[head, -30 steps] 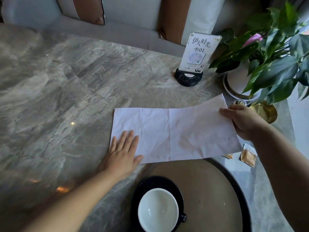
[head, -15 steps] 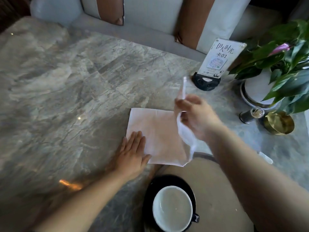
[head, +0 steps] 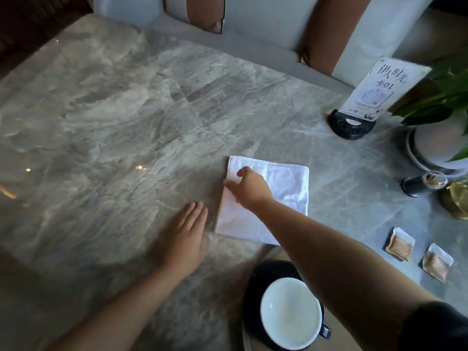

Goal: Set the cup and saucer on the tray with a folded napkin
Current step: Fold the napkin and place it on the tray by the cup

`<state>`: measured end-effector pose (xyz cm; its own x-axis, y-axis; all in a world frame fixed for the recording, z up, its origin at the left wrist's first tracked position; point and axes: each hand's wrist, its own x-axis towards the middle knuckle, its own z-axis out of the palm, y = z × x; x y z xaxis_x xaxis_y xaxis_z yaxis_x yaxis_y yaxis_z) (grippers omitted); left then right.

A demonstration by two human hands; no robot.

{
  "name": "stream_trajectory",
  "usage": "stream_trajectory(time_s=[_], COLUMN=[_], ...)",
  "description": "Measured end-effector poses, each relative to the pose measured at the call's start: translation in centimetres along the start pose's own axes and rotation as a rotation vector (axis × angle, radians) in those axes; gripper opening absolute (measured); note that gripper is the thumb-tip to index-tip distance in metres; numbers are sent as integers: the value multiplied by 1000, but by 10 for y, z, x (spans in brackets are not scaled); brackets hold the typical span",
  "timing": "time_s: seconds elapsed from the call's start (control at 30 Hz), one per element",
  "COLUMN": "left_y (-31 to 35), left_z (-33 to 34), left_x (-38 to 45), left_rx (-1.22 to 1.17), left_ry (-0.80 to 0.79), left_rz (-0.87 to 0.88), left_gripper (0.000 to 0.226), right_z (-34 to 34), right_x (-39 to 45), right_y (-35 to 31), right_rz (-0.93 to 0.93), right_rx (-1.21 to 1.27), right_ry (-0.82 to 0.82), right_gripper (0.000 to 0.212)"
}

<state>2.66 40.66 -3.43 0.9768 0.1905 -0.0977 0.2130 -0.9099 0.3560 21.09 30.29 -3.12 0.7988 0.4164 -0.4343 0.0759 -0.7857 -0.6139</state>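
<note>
The cup, white inside and empty, stands on a dark saucer at the near edge, right of centre. The saucer appears to sit on the tray, of which only a curved sliver of rim shows beside the right forearm.

A second ago the napkin lay open as a long strip, and half a second ago its right half was lifted in the air. Now that half lies over the left one, so the napkin is a white, slightly creased square, flat on the grey marble table just beyond the tray.

The right hand rests on the napkin's left edge, fingers loosely curled with tips down on the cloth. The left hand, which had pinned the napkin's near left corner, now lies flat on the table just left of it, fingers together.

Two sachets lie to the right.
</note>
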Motion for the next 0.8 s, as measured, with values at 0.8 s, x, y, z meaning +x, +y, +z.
stream_trajectory(time_s=[0.8], left_y=[35], left_z=[20], left_x=[137], left_rx=[447], left_ry=[-418], left_rz=[460], left_gripper=[65], right_z=[-122], right_x=[-13], right_y=[154], right_rz=[-401], right_rx=[-787], right_ry=[5], right_gripper=[50])
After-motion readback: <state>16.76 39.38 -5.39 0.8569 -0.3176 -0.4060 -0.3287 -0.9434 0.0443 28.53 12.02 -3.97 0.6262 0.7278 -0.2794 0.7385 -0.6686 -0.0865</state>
